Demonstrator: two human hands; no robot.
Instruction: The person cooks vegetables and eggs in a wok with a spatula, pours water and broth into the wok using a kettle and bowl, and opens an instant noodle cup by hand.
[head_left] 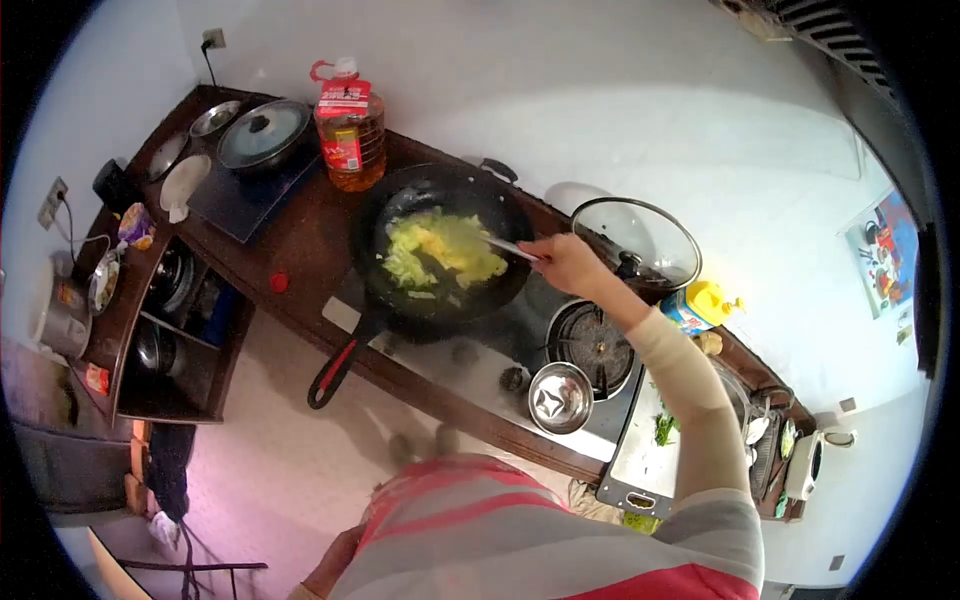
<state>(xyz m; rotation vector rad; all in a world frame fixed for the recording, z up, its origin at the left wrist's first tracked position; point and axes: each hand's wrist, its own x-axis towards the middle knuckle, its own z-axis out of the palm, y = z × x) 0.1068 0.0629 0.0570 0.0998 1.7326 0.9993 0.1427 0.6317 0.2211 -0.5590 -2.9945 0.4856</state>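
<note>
A cook in a striped shirt (470, 520) reaches over a dark wok (505, 215), the fingers of the right hand (568, 262) wrapped around the handle of a cooking utensil (512, 246). Its far end dips into chopped green and yellow food (440, 252), which lies in the wok just left of the fingers. The left hand (338, 556) hangs low at the cook's side, well apart from the wok; whether its fingers are wide or narrow cannot be told.

Just right of the right fingers, a glass lid (650, 232) leans by the wall, near a yellow-topped bottle (702, 304). Nearer the cook than those fingers sit a bare burner (600, 345), a shiny metal bowl (560, 398) and a cutting board (637, 455) bearing cut greens (665, 430). Farther left on the brown tabletop (300, 235) stand a red-labeled oil jug (352, 140) and a covered pan (262, 142), with a small red cap (279, 282) closer in.
</note>
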